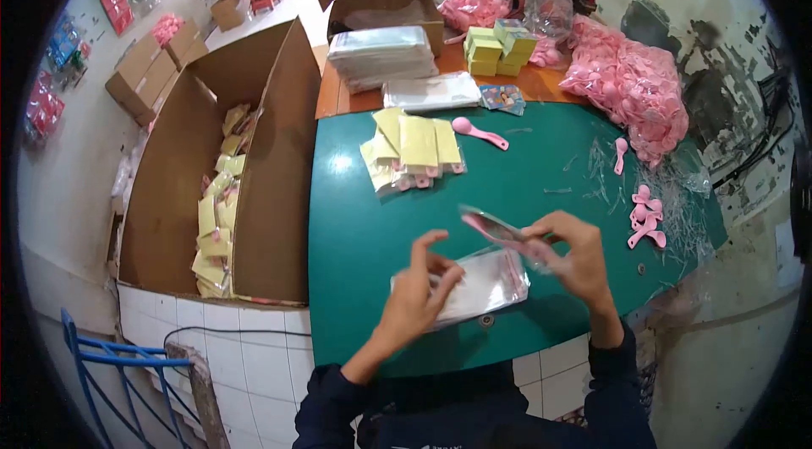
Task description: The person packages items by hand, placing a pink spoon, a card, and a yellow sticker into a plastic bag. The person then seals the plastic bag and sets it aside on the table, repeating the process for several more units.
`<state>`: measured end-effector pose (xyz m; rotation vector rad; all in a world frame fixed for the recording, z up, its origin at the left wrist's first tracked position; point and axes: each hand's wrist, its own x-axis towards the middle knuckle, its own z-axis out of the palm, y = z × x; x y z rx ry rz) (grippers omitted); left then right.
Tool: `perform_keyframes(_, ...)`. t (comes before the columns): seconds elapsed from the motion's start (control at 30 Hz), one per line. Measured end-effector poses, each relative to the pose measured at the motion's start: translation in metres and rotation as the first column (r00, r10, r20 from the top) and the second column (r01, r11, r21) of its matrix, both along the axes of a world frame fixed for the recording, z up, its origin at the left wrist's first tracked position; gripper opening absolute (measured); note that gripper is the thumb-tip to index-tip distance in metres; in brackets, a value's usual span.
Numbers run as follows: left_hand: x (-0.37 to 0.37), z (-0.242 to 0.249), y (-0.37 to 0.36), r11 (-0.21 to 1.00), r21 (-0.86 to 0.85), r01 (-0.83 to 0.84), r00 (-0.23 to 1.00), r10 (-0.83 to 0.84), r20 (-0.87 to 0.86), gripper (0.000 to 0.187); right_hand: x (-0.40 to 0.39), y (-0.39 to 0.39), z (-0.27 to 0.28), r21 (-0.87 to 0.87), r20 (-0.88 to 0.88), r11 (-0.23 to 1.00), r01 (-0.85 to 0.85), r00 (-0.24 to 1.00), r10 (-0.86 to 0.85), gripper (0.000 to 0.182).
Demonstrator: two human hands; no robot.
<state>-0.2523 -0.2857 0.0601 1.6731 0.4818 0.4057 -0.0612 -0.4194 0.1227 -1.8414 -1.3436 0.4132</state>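
Observation:
My right hand point(582, 256) pinches a clear packet point(492, 229) with a pink spoon and a dark-looking card in it, held tilted over the green table point(364, 238) and smeared by motion. To its left, my left hand point(414, 292) has its fingers apart, nothing in them, over a stack of clear plastic bags point(484, 287). Farther back lies a pile of filled packets with yellow cards point(418, 143). A single pink spoon point(480, 134) rests beside that pile. Several loose pink spoons point(645, 219) sit at the right.
A tall cardboard box point(275, 170) with yellow-card packets point(218, 229) inside stands left of the table. Behind are stacked plastic sleeves point(382, 56), yellow card blocks point(499, 47) and a large bag of pink spoons point(630, 81). Thin clear strips point(681, 216) litter the right edge.

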Motion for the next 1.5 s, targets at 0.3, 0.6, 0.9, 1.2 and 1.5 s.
perform_keyframes(0.3, -0.048, -0.030, -0.052, 0.846, -0.533, -0.027, 0.999, 0.013, -0.030, 0.057, -0.066, -0.020, -0.034, -0.170, 0.139, 0.932, -0.321, 0.928, 0.345, 0.032)
perform_keyframes(0.6, -0.038, -0.030, -0.050, 0.856, -0.491, -0.163, 0.986, 0.155, -0.057, 0.057, -0.073, 0.004, -0.047, -0.175, 0.192, 0.920, -0.352, 0.904, 0.382, 0.030)
perform_keyframes(0.9, -0.050, -0.019, -0.047, 0.971, -0.229, -0.069, 0.982, 0.025, -0.190, 0.061, -0.064, 0.010, -0.060, -0.166, 0.426, 0.968, -0.187, 0.872, 0.242, 0.034)
perform_keyframes(1.2, -0.058, -0.008, -0.051, 0.944, -0.298, -0.141, 0.974, 0.079, -0.210, 0.047, -0.081, 0.000, -0.049, -0.131, 0.252, 0.933, -0.335, 0.899, 0.358, 0.025)
perform_keyframes(1.5, -0.050, 0.007, -0.047, 0.979, -0.162, -0.127, 0.981, 0.100, -0.164, 0.049, -0.067, 0.012, -0.044, -0.159, 0.046, 0.889, -0.430, 0.896, 0.442, 0.021)
